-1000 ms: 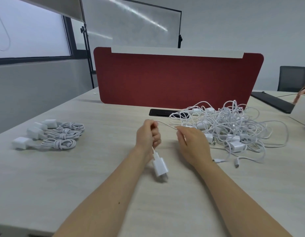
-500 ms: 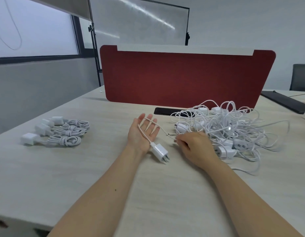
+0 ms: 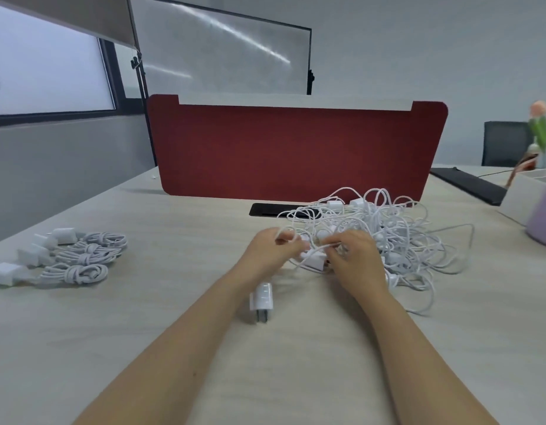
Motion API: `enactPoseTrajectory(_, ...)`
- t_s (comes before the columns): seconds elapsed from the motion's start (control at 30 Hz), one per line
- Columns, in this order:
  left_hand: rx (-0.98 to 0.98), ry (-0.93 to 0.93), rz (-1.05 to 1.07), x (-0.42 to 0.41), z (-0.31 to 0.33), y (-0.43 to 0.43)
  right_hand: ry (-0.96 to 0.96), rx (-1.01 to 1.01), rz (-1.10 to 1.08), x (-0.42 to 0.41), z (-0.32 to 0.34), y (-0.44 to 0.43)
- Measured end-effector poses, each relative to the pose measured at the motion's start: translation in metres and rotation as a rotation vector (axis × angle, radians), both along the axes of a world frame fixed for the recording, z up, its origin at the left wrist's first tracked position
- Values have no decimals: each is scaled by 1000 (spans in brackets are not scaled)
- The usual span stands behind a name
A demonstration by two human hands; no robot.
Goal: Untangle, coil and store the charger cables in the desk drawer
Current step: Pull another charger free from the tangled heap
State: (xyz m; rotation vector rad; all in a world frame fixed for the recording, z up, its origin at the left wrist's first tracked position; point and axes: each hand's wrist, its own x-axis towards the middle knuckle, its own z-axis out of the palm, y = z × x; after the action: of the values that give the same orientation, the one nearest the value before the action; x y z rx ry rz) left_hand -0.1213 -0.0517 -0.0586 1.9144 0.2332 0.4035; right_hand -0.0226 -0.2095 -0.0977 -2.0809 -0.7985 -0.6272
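1. Desk point(image 3: 143, 348): light wood-grain top. Both bare forearms extend over it from the near edge.
2. Plug point(image 3: 261, 297): a white charger plug sits just below the left wrist, prongs toward the viewer. Whether it rests on the desk or hangs just above it cannot be told.
3. Left hand point(image 3: 270, 251): fingers curled, with the cable point(image 3: 319, 247) looped around them. The cable runs from the plug up into this hand.
4. Right hand point(image 3: 356, 260): just beside the left hand, palm down, at the near-left edge of the tangle point(image 3: 397, 237). Thumb and fingers pinch the same white cable. The short strand between the two hands is blurred.
5. Tangle: a loose heap of white cables and plugs on the desk, behind and to the right of the right hand. Some loops stand upright.
6. Coils point(image 3: 81, 259): several wound cables, each with its white plug, lie in a row at far left, well apart from the tangle.
7. Slot point(image 3: 265, 209): a black cable port in the desk, touched by the tangle's far-left loops.
8. Divider point(image 3: 296, 148): a red panel stands upright behind the slot.
9. Right edge: a black mat point(image 3: 467, 184), a white box point(image 3: 520, 197) and a purple object point(image 3: 544, 216).
10. Background: a whiteboard point(image 3: 219, 56) and a dark chair point(image 3: 504, 142).
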Motion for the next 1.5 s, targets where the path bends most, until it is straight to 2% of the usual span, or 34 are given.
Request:
enactPoseTrajectory(0.1,128,94,-151,10,9,-23,125,198,5,-5,6,-2)
enactPoseTrajectory(0.2,106,54,-155,28,23,-42,206,391,-12,-3,8,-13)
enactPoseTrajectory(0.3,-42,-11,-162,46,36,-56,244,465,-53,8,7,-22)
enactPoseTrajectory(0.4,-184,-33,-255,57,43,-71,235,434,-98,22,3,-27)
enactPoseTrajectory(0.53,-507,-49,-289,58,64,-73,151,376,-160,34,1,-25)
enactPoseTrajectory(0.67,-902,-229,-331,47,93,-63,120,297,-187,39,1,-22)
enactPoseTrajectory(0.77,-1021,-389,-241,39,104,-50,127,281,-193,39,2,-21)
enactPoseTrajectory(0.8,-986,-433,-176,39,104,-44,129,280,-199,39,2,-21)
enactPoseTrajectory(0.87,-718,-472,-3,41,97,-34,143,308,-205,39,2,-23)
enactPoseTrajectory(0.93,-376,-387,81,44,85,-29,154,374,-193,38,5,-26)
enactPoseTrajectory(1.0,-207,-240,25,49,72,-33,124,394,-153,35,10,-26)
enactPoseTrajectory(1.07,-123,-117,-44,56,60,-43,79,348,-88,27,13,-20)
enactPoseTrajectory(1.13,-40,-72,-70,63,53,-55,28,313,-42,19,14,-10)
enactPoseTrajectory(1.27,12,-201,77,73,46,-54,-59,345,-15,10,18,-1)
enactPoseTrajectory(1.4,-3,-91,42,73,42,-47,-51,362,-13,5,19,3)
enactPoseTrajectory(1.5,24,-130,43,72,41,-49,-20,373,-21,5,18,2)
